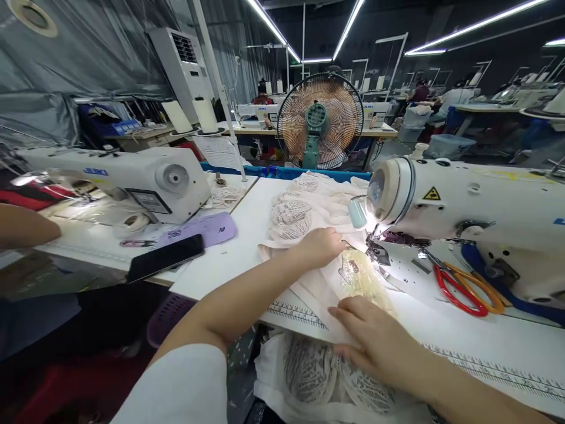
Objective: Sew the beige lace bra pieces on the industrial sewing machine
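Qty check:
- Sewing m/cs: 2 near: left m/c (132, 176), right m/c (463, 212). More on far benches, too small to count.
- Pedestal fan (321, 121): 1, far centre.
- Thread cones: 2, far left: cone A (176, 116), cone B (205, 115).
- Air cooler (183, 59): 1.
- Phone (165, 258): 1.
- Purple board (205, 229): 1.
- Scissors (468, 288): red + orange handles, 1 or 2 prs, can't tell.
- Own hands: 2: left hand (320, 247), right hand (375, 344).
- Other person's forearm (26, 227): 1, left edge.
- Lace pcs (293, 212): stacked, no clean count.
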{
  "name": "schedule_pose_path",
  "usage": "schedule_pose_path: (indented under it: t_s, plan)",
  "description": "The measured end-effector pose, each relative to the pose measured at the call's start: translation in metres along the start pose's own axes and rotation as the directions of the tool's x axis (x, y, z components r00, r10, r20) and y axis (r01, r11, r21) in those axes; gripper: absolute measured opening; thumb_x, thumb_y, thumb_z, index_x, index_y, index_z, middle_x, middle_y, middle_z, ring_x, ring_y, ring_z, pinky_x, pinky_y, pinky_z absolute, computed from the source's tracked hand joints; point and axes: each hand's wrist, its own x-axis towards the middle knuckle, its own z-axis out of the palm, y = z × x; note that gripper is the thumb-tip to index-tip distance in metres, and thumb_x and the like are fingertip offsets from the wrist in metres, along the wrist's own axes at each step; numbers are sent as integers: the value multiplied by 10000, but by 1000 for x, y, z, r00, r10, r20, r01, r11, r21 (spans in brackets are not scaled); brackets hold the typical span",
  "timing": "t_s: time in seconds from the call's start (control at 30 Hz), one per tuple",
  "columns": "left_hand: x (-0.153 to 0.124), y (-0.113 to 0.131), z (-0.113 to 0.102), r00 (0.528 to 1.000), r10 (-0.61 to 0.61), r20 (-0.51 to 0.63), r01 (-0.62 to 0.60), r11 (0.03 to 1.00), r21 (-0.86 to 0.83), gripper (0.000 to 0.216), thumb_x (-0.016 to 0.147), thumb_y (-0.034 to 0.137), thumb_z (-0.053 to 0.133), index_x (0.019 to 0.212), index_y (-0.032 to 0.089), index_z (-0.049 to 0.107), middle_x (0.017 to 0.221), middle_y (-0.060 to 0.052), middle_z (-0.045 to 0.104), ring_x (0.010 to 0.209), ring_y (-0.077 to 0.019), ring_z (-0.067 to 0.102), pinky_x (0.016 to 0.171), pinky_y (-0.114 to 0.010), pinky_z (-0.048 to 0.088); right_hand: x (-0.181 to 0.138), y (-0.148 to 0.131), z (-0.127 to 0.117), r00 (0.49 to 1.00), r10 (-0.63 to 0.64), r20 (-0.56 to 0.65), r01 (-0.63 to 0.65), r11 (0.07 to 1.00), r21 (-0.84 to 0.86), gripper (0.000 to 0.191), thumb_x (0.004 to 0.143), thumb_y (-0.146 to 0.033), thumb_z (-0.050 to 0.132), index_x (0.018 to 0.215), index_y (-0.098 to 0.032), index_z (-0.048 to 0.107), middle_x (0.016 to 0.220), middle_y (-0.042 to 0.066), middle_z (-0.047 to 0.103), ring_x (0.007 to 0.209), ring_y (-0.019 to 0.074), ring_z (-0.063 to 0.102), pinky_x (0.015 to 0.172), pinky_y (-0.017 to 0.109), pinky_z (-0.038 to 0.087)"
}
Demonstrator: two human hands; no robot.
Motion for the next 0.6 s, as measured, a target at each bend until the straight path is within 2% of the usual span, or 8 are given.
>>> schedule_pose_path:
  t_s: [0.1, 0.2, 0.27, 0.37, 0.43, 0.5, 0.57, 0.6]
  plan:
    - [-43, -6, -9, 987, -153, -42, 156, 984, 91, 342, 858, 94, 415, 1179, 101, 533, 1169, -158, 563, 1085, -284, 506, 879, -419, 411, 2, -24, 21, 1000, 24, -1, -24, 994, -102, 644, 589, -261, 795, 1150, -82, 537, 943, 134, 602, 836, 276, 586, 692, 419, 539]
    - [-84, -16, -13, 918, -392, 52, 392, 920, 17, 452, 852, 76, 414, 1303, 99, 431, 1216, -174, 546, 1114, -286, 521, 968, -457, 362, 2, -29, 31, 993, 99, -62, -105, 989, -106, 393, 630, -98, 719, 1005, -107, 600, 901, 110, 613, 811, 247, 596, 687, 362, 534]
    - [-102, -21, -19, 873, -473, 121, 481, 876, -39, 453, 838, 53, 402, 1285, 108, 449, 1133, -151, 600, 1048, -253, 573, 934, -405, 407, 0, -28, 25, 991, 134, -2, -133, 990, -49, 173, 695, -57, 629, 835, -156, 611, 828, 68, 619, 756, 209, 604, 645, 304, 520]
    - [-108, -22, -39, 834, -533, 141, 551, 812, -194, 443, 849, 117, 405, 1291, 139, 435, 1004, -107, 647, 918, -214, 620, 771, -318, 485, -11, -23, -6, 991, 110, 83, -113, 993, 43, 165, 774, -52, 513, 706, -194, 563, 749, 25, 602, 672, 161, 593, 610, 254, 488]
    - [-104, -18, -58, 791, -563, 240, 598, 625, -502, 424, 867, 198, 391, 1289, 176, 427, 933, -70, 652, 814, -183, 625, 666, -277, 496, -23, -19, -38, 992, 89, 86, -104, 978, 181, 166, 832, -90, 451, 769, -207, 551, 801, 22, 597, 723, 147, 586, 654, 241, 480]
    - [-100, -14, -73, 754, -501, 425, 601, 264, -754, 403, 840, 218, 402, 1236, 198, 470, 904, -47, 641, 733, -155, 613, 585, -244, 490, -36, -11, -71, 985, 120, 126, -155, 931, 329, 150, 892, -197, 403, 797, -211, 518, 800, 19, 574, 747, 147, 568, 657, 236, 471]
    - [-97, -14, -80, 729, -374, 574, 618, -4, -786, 378, 771, 178, 444, 1137, 188, 538, 886, -38, 630, 685, -131, 597, 533, -210, 476, -46, 0, -97, 954, 215, 207, -280, 885, 373, 238, 912, -348, 387, 745, -207, 479, 707, 0, 517, 660, 141, 528, 572, 225, 440]
    - [-95, -16, -80, 709, -323, 626, 650, -45, -759, 360, 735, 158, 463, 1079, 178, 568, 848, -31, 624, 649, -121, 586, 510, -196, 465, -48, 7, -105, 932, 255, 257, -338, 868, 363, 287, 903, -415, 391, 720, -204, 460, 670, -10, 488, 618, 135, 501, 535, 220, 417]
